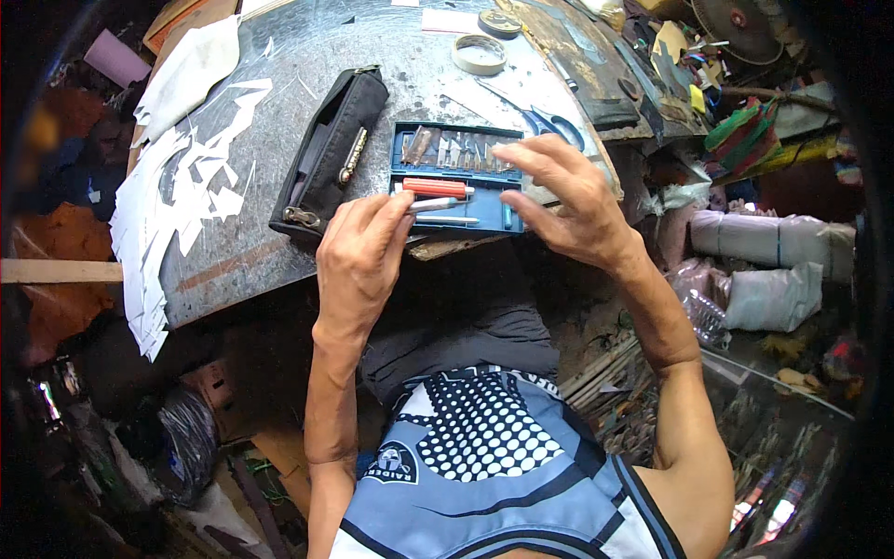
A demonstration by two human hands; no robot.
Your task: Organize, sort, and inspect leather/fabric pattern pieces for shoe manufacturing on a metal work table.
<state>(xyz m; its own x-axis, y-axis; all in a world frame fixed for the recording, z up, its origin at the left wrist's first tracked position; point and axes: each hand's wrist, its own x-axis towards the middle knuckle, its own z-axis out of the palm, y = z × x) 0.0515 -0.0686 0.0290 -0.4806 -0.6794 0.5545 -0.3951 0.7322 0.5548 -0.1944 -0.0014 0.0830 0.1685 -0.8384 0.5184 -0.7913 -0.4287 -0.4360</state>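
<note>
A blue hobby-knife case [486, 218] lies open at the near edge of the table. Several small blades [456, 152] sit in a row in its far half. A red knife handle [434, 187] rests in the near half, with a slim silver handle [445, 220] lower down. My left hand [358, 247] pinches the end of a silver knife handle [436, 204], which slants over the near tray. My right hand [579, 197] hovers at the case's right side, fingers and thumb apart, holding nothing I can see. Left of the case lies an unzipped black pouch [326, 149].
Blue-handled scissors [549, 123] lie behind my right hand. A tape roll [479, 54] and a dark round tin [500, 23] are farther back. White paper scraps [186, 177] cover the table's left side. Wrapped bundles [773, 244] stand at the right.
</note>
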